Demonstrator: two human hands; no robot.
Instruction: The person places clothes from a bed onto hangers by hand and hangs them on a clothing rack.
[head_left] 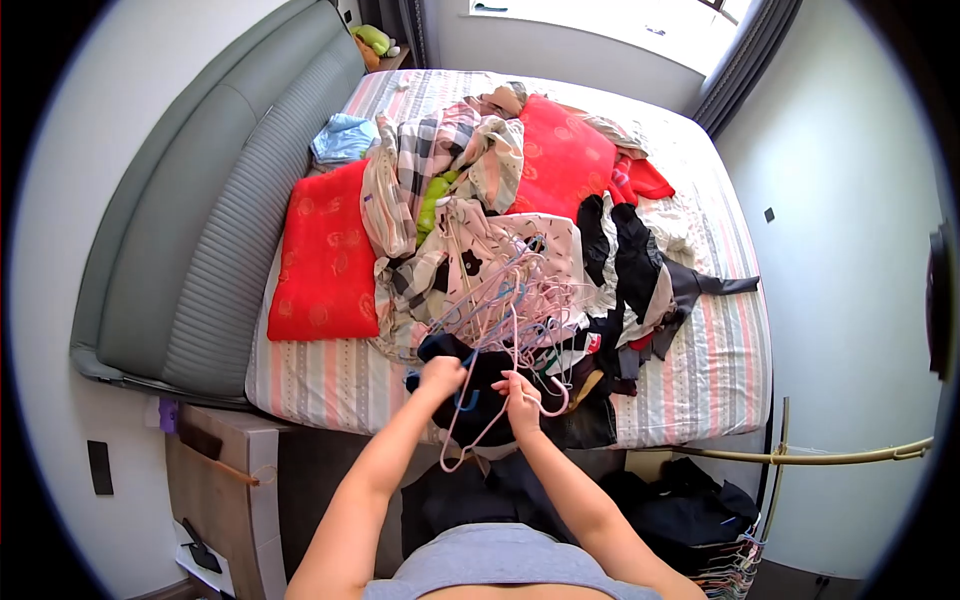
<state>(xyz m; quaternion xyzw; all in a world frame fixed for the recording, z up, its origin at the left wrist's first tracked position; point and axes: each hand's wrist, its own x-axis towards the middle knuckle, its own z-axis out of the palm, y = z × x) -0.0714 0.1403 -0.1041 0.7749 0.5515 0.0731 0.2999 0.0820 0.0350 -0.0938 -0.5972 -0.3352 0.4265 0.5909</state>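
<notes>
Near the front edge of the bed, my left hand (443,377) is closed at a dark garment (440,346), whose cloth bunches up just beyond the fist. Part of a blue hanger (466,402) shows beside that hand. My right hand (520,400) pinches a pink clothes hanger (483,440), with its pink hook (558,400) pointing right and its frame slanting toward me. Just beyond both hands lies a tangled heap of pink and blue hangers (520,290). Black cloth lies beneath and between my hands.
The bed's striped sheet (715,370) bears red cushions (325,255), a plaid cloth (425,150), a pale blue cloth (345,138) and black clothes (635,260). A grey headboard (200,220) stands left. Dark clothes on hangers (690,510) and a pole (850,457) are at right.
</notes>
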